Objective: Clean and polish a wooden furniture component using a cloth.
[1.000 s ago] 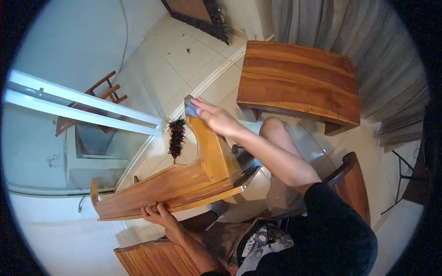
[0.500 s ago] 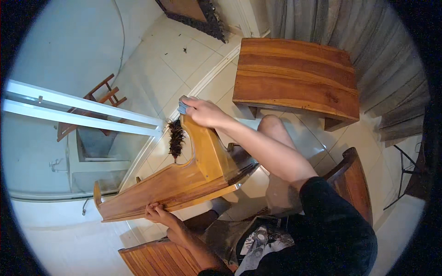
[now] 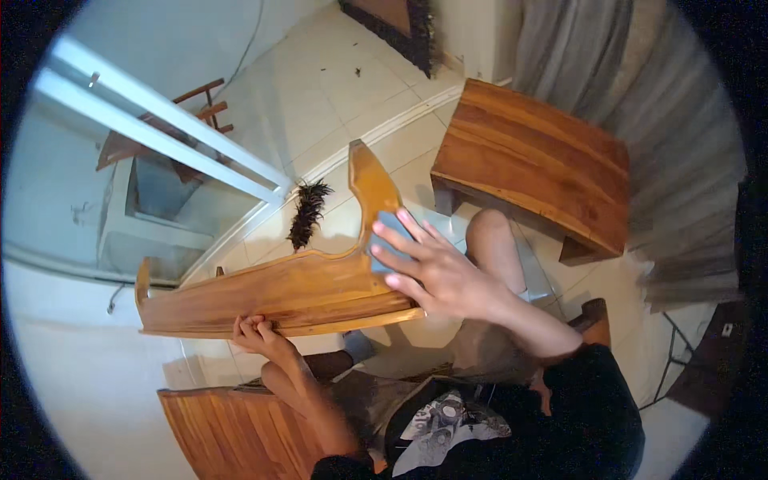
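Right hand drops from the panel's tip to its broad shoulder

The right hand (image 3: 452,280) is now lower and nearer the body than it was half a second ago, when it wrapped the narrow tip of the upright end. A blue-grey sheet (image 3: 378,239), cloth or paper, I cannot tell which, has come along with it and now lies flat under the fingers. For the rubbing in hand, this means that contact has passed from the tip to the wide lower part of the wooden furniture piece (image 3: 304,284), and the tip, beyond the right fingers, stands uncovered. The left hand stays at the near edge, as in the earlier views.

The right fingers are spread and nearly straight, pressing the sheet against the wood rather than closing round it. The left fingers are bent and touch the lower edge, left of the right hand; whether they pinch it or only steady it, I cannot tell.

A dark feather duster (image 3: 308,212) lies beyond the left fingers. A low wooden table (image 3: 536,160) stands beyond the right fingers, to their right, and a slatted wooden seat (image 3: 240,432) lies on the near side of the left fingers.
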### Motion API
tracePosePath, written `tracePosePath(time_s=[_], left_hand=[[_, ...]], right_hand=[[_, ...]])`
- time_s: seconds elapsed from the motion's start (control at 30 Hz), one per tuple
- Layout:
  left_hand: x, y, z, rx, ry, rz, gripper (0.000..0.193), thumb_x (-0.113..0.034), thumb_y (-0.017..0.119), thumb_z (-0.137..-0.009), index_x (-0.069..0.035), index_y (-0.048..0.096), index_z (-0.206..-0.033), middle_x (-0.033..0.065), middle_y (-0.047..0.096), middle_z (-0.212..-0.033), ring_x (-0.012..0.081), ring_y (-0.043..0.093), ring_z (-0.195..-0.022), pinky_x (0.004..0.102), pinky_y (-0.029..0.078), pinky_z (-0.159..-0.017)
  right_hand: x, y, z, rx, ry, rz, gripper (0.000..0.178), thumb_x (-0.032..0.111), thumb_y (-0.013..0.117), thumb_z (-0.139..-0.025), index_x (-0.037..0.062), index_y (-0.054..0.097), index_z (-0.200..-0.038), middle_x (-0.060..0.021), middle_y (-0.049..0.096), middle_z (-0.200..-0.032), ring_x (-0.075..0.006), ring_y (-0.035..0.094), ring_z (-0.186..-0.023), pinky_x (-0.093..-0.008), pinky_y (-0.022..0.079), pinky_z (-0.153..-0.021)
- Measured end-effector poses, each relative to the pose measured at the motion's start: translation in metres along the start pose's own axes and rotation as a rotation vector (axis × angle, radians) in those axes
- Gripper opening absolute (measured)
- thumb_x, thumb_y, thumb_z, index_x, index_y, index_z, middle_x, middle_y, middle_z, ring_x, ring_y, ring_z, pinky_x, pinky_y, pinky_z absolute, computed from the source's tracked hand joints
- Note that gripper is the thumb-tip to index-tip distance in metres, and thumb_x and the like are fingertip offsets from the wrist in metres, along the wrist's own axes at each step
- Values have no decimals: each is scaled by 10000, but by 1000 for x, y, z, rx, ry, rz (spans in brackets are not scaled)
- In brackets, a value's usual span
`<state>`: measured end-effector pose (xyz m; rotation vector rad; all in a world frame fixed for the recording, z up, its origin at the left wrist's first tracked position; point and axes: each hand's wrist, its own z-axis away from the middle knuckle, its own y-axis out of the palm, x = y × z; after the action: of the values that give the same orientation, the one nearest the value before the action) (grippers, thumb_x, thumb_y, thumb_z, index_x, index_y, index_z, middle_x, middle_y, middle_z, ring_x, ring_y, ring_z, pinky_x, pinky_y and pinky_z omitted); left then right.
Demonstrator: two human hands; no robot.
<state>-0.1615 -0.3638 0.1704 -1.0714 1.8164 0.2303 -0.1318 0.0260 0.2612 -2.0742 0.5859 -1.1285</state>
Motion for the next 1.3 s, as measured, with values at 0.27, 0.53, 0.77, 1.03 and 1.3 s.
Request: tracePosePath(time_s=[0.27,0.53,0.77,1.03,1.3], left_hand=[[-25,7,7,75,-140,152,114,29,480,-848,11,577,-907,122,385,-1333,194,544,-939,297,504,-756],[-32,8,10,-81,133,-216,81,-5,540,-864,-65,588,-837,158,464,-1366,329,388,-1312,484,335,-1093],[-36,9,11,-88,102,-163,85,6,540,-885,-59,580,-848,131,453,-1395,310,366,-1314,436,277,-1142],[-42,-1,10,-23,2,-154,88,-18,581,-836,-89,612,-877,114,489,-1423,358,274,-1426,513,139,-1210],[-39,0,8,-31,52,-191,82,-63,582,-849,-123,619,-890,102,462,-1418,495,155,-1488,646,36,-1213]], right_hand=[[-7,7,-70,-27,185,237,476,354,417,-1094,104,548,-1477,-161,397,-1613,-388,306,-1517,-566,237,-1227],[-34,4,-100,75,32,109,529,351,362,-1116,-9,526,-1467,-198,390,-1609,-392,228,-1545,-461,224,-1255],[21,-9,-26,315,-39,159,508,311,382,-1102,79,459,-1547,-100,276,-1688,-328,134,-1585,-509,143,-1268],[40,-5,-22,335,29,236,461,315,404,-1100,150,526,-1512,-99,388,-1635,-355,277,-1543,-526,200,-1251],[18,7,-55,189,83,189,437,277,430,-1107,54,562,-1460,-155,410,-1608,-417,266,-1531,-575,233,-1220]])
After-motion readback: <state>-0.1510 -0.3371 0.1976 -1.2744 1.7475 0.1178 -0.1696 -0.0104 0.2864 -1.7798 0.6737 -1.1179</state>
